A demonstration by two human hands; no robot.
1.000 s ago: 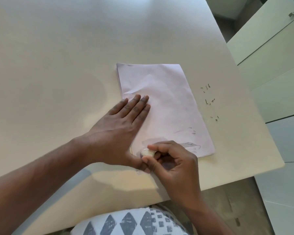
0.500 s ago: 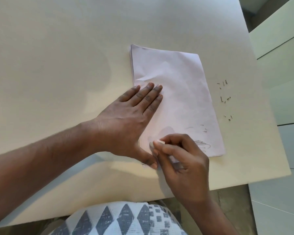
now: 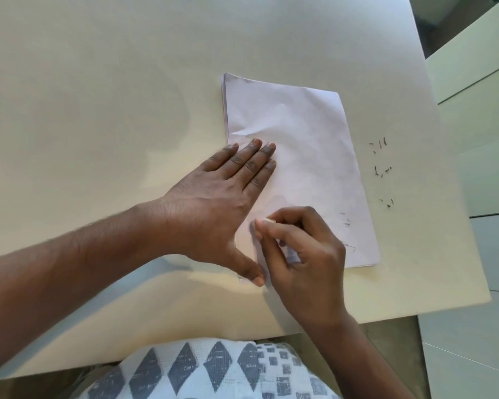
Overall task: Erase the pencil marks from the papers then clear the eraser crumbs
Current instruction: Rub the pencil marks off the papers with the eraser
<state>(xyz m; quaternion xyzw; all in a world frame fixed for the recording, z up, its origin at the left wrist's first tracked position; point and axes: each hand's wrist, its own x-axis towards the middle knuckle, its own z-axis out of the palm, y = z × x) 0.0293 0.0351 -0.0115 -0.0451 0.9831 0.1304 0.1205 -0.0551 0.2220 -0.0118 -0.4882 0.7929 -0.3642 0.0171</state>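
Two hands at work over one stack of papers point(image 3: 300, 139) lying on a pale table point(image 3: 98, 96), long axis running away from the person and slanting slightly to the right. Left hand point(image 3: 213, 203): flat, fingers straight and together, palm pressing the stack's left edge, thumb spread toward the near left corner; it holds the sheets down and grips nothing. Right hand point(image 3: 303, 254): fingers curled, thumb and forefinger pinching a small pale eraser point(image 3: 270, 220), of which only the tip shows; whether that tip touches the sheet cannot be told. Eraser position: lower left part of the top sheet, just beside the left thumb's web. Remaining pencil marks point(image 3: 346, 223): a few short strokes and a loop near the sheet's near right corner, lying to the right of the eraser and partly behind the right knuckles. Judgement: the right hand is the nearer and the one equipped, so the next rubbing calls for a sideways shift to the right across the sheet's short axis, the left hand pinning. Dark eraser crumbs point(image 3: 382, 168): scattered on the bare table, well apart from the stack's right edge, not yet cleared.
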